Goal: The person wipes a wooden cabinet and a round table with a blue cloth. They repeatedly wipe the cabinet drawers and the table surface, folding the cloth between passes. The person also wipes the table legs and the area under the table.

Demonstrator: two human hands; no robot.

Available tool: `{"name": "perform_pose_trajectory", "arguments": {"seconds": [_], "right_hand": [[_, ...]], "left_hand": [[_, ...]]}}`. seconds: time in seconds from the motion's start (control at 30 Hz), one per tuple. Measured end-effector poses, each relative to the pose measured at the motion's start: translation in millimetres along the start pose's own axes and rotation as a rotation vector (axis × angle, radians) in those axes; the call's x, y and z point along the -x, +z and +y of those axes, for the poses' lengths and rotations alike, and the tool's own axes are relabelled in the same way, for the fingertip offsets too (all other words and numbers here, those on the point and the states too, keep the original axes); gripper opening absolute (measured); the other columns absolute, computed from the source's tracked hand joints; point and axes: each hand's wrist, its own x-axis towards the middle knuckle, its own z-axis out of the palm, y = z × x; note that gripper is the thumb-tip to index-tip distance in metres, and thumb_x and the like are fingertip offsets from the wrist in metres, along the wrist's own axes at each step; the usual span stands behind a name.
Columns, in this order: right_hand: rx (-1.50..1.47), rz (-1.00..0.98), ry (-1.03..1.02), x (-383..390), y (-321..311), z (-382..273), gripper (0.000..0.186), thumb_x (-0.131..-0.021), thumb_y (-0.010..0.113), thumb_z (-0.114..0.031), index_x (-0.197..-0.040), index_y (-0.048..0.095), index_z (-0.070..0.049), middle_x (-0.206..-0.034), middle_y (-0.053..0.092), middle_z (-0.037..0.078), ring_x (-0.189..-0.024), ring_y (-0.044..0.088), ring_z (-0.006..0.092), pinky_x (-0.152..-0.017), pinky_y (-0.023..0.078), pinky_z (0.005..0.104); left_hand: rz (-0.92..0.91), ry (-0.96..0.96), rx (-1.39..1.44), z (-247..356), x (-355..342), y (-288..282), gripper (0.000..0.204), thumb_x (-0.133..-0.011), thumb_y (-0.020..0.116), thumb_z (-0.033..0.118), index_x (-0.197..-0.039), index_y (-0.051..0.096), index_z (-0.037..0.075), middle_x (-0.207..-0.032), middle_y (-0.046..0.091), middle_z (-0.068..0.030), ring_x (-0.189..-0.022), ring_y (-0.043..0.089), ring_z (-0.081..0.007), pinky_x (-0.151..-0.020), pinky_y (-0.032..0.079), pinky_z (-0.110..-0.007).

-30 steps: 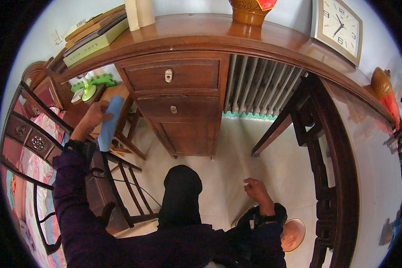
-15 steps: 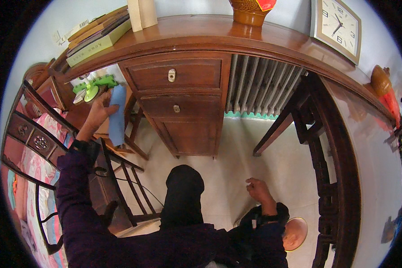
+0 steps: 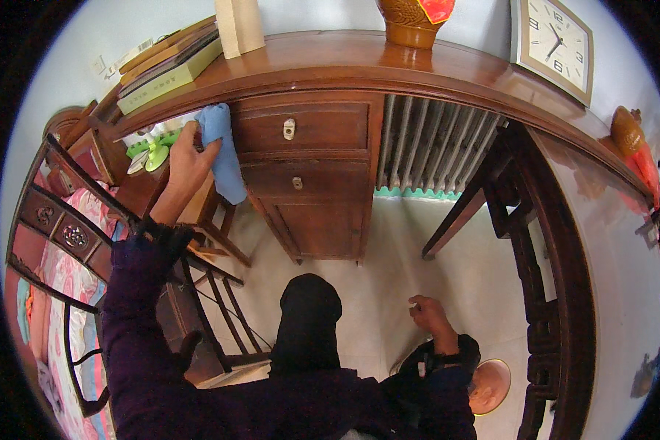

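In the head view, the left hand [image 3: 191, 169], at the left of the frame above centre, grasped a long, folded light-blue cloth [image 3: 226, 158] between thumb and fingers. The cloth hung downward just below the glossy reddish-brown wooden tabletop [image 3: 330, 57], in front of the left edge of the brown wooden drawer cabinet [image 3: 308, 165]; whether it touched the wood could not be told. The right hand [image 3: 430, 315], right of centre in the lower half, had its fingers released and loosely bent. Upper left on the tabletop lay a stack of flat books and boxes [image 3: 170, 77], upper middle stood a glazed brown ceramic pot [image 3: 409, 28], and upper right leaned a square white-faced clock [image 3: 555, 45]. A dark carved wooden chair [image 3: 75, 236] filled the left side.
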Motion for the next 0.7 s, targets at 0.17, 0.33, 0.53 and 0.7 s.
{"name": "perform_pose_trajectory", "arguments": {"seconds": [0.17,0.33,0.53,0.7], "right_hand": [[0.005,0.023,-0.020,1,1,1,0.030,-0.081,0.068,-0.012,-0.110,0.070,-0.004,-0.099,0.071,0.024,-0.089,0.070,0.0402,-0.083,0.056,0.0462],[-0.032,0.026,-0.030,-2,0,0,0.029,-0.081,0.067,-0.012,-0.109,0.070,-0.003,-0.097,0.071,0.024,-0.085,0.070,0.0386,-0.081,0.056,0.0468],[0.002,0.052,-0.080,0,0,6,0.028,-0.082,0.066,-0.013,-0.108,0.070,-0.004,-0.098,0.071,0.023,-0.088,0.069,0.0396,-0.083,0.055,0.0474],[0.048,0.084,-0.071,-3,4,11,0.028,-0.082,0.065,-0.013,-0.108,0.070,-0.005,-0.102,0.071,0.024,-0.094,0.068,0.0420,-0.087,0.054,0.0481]], "left_hand": [[0.004,0.030,-0.014,5,-3,23,0.036,-0.087,0.071,0.016,-0.114,0.056,-0.003,-0.097,0.065,-0.0188,-0.086,0.063,-0.0296,-0.081,0.050,-0.038],[-0.210,0.143,-0.153,13,24,19,0.033,-0.086,0.068,0.018,-0.105,0.059,-0.007,-0.092,0.065,-0.0319,-0.090,0.062,-0.0495,-0.080,0.050,-0.052],[-0.191,-0.003,-0.037,8,25,24,0.037,-0.088,0.067,0.021,-0.109,0.059,-0.007,-0.097,0.065,-0.0321,-0.094,0.062,-0.0497,-0.082,0.050,-0.050],[0.006,-0.159,0.190,1,12,40,0.047,-0.090,0.068,0.024,-0.124,0.053,-0.005,-0.099,0.067,-0.0208,-0.088,0.064,-0.0314,-0.079,0.051,-0.040]]}}
